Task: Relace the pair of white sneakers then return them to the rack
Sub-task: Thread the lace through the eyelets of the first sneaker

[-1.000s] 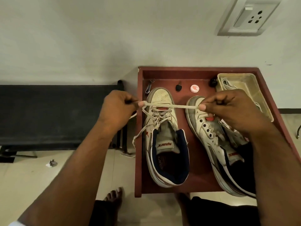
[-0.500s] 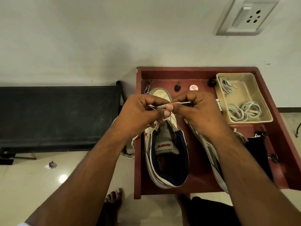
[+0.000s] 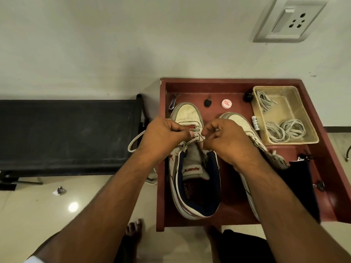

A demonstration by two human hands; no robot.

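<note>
A: While pinching the lace (image 3: 191, 143) between thumb & forefinger, left hand (image 3: 163, 137) hovering over the laced part of the left sneaker (image 3: 191, 168), fingers curled tight.

B: And R?

A: Right hand (image 3: 226, 141) sitting just beside the left one, fingertips nearly meeting; curled too, pinching the same lace at the eyelets. Exact grip partly hidden by the knuckles.

B: Rest of the lace?

A: Looping out past the left hand's outer side, over the edge of the red tray (image 3: 161, 168), hanging free. End not visible.

B: Sneakers?

A: Both lying in the tray, toes pointing away. Left sneaker directly under both hands, tongue & navy collar showing below the wrists. Right sneaker (image 3: 237, 122) lying under the right hand & forearm, mostly covered, only toe cap plain.

B: Other stuff?

A: Beyond the right hand, to its outer side: clear plastic bin (image 3: 303, 141) holding coiled spare laces (image 3: 284, 130). Beyond the fingertips: small red-white round tin (image 3: 226, 104), black key fob (image 3: 207, 103), nail clipper (image 3: 173, 105) near the tray's far-left corner. Black bench (image 3: 66, 133) out past the left hand. Wall socket (image 3: 288, 19) high up beyond the right hand. Bare foot (image 3: 133, 228) showing below, betw. the forearms.
</note>
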